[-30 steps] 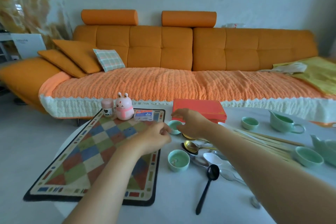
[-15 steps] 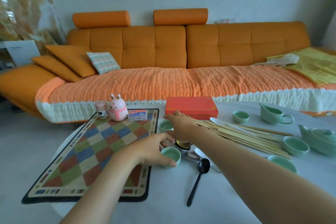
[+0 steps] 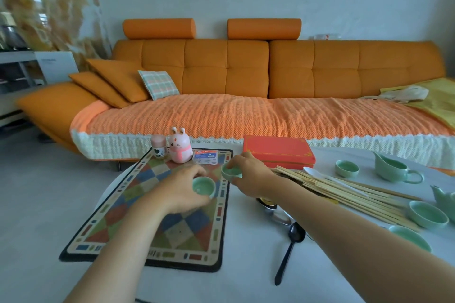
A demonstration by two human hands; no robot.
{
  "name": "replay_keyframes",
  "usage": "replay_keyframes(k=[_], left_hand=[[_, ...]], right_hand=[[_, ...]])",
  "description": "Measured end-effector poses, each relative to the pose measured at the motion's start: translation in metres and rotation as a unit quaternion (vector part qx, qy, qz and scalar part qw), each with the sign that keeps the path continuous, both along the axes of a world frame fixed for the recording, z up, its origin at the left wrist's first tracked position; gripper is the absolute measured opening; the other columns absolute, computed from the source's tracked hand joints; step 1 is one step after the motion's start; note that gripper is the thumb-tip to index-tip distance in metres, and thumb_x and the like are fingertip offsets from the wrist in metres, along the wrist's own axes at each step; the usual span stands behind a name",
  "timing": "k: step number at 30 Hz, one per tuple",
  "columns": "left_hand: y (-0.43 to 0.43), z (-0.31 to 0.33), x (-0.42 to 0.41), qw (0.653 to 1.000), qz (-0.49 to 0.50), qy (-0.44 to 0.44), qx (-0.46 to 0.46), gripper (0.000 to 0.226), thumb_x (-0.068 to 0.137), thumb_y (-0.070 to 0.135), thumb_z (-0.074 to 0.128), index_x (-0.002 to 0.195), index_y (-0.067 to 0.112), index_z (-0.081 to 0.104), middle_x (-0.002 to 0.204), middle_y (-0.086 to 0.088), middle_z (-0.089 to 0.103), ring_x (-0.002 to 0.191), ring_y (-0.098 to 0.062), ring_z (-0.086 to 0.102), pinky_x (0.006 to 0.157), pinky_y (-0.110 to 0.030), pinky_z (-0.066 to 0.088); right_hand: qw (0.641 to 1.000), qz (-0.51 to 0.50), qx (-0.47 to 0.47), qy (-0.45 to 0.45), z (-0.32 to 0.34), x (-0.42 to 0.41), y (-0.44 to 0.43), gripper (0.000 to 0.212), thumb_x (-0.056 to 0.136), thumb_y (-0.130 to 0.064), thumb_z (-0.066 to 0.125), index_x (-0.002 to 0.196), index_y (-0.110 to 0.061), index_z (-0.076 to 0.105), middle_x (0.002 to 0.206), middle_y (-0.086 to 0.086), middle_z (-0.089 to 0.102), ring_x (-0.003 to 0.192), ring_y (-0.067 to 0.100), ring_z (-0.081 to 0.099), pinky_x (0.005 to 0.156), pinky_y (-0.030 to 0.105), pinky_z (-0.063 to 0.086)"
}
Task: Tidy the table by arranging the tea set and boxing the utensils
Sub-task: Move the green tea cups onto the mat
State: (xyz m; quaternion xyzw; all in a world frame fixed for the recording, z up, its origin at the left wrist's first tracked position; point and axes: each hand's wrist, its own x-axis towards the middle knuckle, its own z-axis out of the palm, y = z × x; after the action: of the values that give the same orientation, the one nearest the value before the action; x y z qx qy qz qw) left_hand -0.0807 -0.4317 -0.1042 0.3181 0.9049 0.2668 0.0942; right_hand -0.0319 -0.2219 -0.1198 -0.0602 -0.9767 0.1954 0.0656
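Carefully, the left hand (image 3: 179,190) and right hand (image 3: 248,177) each grasp a small, likely fragile celadon teacup (image 3: 203,186) by the rim above the checkered mat (image 3: 118,206).

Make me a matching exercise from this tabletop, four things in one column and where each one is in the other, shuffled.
Things:
1. pale green ceramic teacup
2. flat red cardboard box
3. black plastic spoon
4. pink rabbit figurine

Places:
A. far edge of the checkered mat
B. in the left hand
C. near side of the table, under the right forearm
D. behind the bamboo chopsticks

Pairs: 1-B, 2-D, 3-C, 4-A
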Motion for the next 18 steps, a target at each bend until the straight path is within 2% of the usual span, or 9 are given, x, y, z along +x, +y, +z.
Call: replay_keyframes(k=[3, 7, 12, 16, 18], left_hand=[[-0.024, -0.006, -0.012, 0.998, 0.061, 0.015, -0.018, 0.045, 0.076, 0.043, 0.072, 0.116, 0.038, 0.051, 0.115, 0.015, 0.052, 0.1, -0.009, 0.054, 0.075, -0.028, 0.044], [-0.051, -0.014, -0.023, 0.995, 0.095, 0.027, -0.032, 0.052, 0.069, 0.042, 0.069, 0.118, 0.037, 0.052, 0.121, 0.012, 0.05, 0.107, -0.013, 0.052, 0.089, -0.036, 0.048], [-0.068, -0.022, -0.028, 0.993, 0.117, 0.019, -0.026, 0.037, 0.083, 0.034, 0.066, 0.117, 0.024, 0.055, 0.127, 0.001, 0.053, 0.11, -0.018, 0.052, 0.093, -0.037, 0.046], [-0.075, -0.031, -0.034, 0.995, 0.089, -0.021, -0.03, 0.076, 0.082, 0.045, 0.071, 0.147, 0.031, 0.036, 0.152, 0.003, 0.033, 0.138, -0.02, 0.035, 0.107, -0.034, 0.034], [-0.079, -0.034, -0.038, 0.996, 0.09, -0.017, -0.012, 0.073, 0.085, 0.04, 0.071, 0.148, 0.029, 0.035, 0.153, 0.002, 0.031, 0.139, -0.021, 0.034, 0.108, -0.034, 0.032]], right_hand=[[0.999, 0.042, -0.028, -0.002, -0.001, -0.003, -0.025, 0.045, 0.088, -0.027, 0.067, 0.129, -0.023, 0.049, 0.131, 0.004, 0.042, 0.112, 0.026, 0.054, 0.097, 0.039, 0.047], [0.998, 0.058, -0.026, -0.019, -0.011, -0.007, -0.053, 0.055, 0.087, -0.029, 0.068, 0.135, -0.025, 0.041, 0.132, 0.002, 0.041, 0.114, 0.023, 0.052, 0.091, 0.032, 0.047], [0.998, 0.061, -0.025, -0.021, -0.021, -0.01, -0.074, 0.065, 0.085, -0.04, 0.069, 0.139, -0.024, 0.037, 0.139, 0.003, 0.037, 0.119, 0.026, 0.051, 0.096, 0.04, 0.049], [0.997, 0.043, -0.04, -0.043, -0.02, -0.013, -0.082, 0.08, 0.081, -0.045, 0.071, 0.146, -0.026, 0.029, 0.142, 0.005, 0.039, 0.124, 0.025, 0.047, 0.101, 0.04, 0.045], [0.997, 0.031, -0.055, -0.051, -0.02, -0.015, -0.085, 0.08, 0.081, -0.045, 0.07, 0.147, -0.025, 0.029, 0.142, 0.006, 0.042, 0.124, 0.025, 0.048, 0.102, 0.039, 0.044]])
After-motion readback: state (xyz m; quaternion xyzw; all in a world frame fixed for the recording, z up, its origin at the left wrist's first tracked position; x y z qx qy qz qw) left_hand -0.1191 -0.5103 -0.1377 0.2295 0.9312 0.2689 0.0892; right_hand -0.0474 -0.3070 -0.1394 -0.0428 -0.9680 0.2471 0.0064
